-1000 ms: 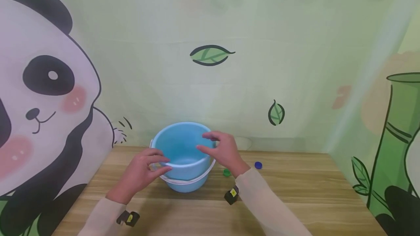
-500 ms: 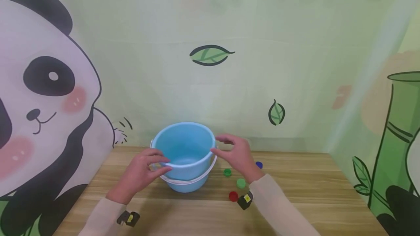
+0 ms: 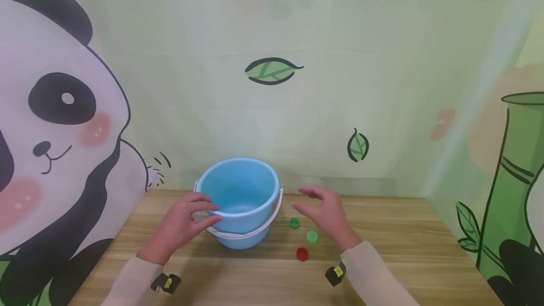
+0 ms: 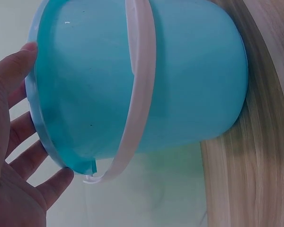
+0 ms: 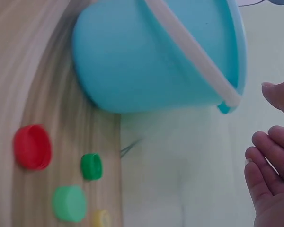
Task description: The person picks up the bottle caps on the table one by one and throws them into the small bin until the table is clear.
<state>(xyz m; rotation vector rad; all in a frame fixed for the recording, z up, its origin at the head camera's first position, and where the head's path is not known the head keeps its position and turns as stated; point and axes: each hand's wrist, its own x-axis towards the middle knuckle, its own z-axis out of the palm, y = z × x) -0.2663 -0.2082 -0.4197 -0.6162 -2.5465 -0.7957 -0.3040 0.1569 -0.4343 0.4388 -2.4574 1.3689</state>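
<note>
In the head view, a person's left hand (image 3: 187, 218) takes hold of the near left rim of a light blue bucket (image 3: 246, 223), which stands upright just to the right of that grip, mouth up. The right hand (image 3: 325, 209) hangs in the air right of the bucket, apart from it. Three caps lie below and leftward of that hand, far nearer it than the left: a dark green cap (image 3: 294, 223) closest to the bucket, then a light green cap (image 3: 312, 237), with a red cap (image 3: 302, 254) nearest the person. In the left wrist view, the thumb and fingers straddle the rim in a light, spread pinch, clear of the white handle (image 4: 141, 85) slung across the wall. In the right wrist view, the free hand holds nothing, thumb and fingers well parted and gently bent; a yellow cap (image 5: 101, 218), partly cut off, shows beyond the light green one.
</note>
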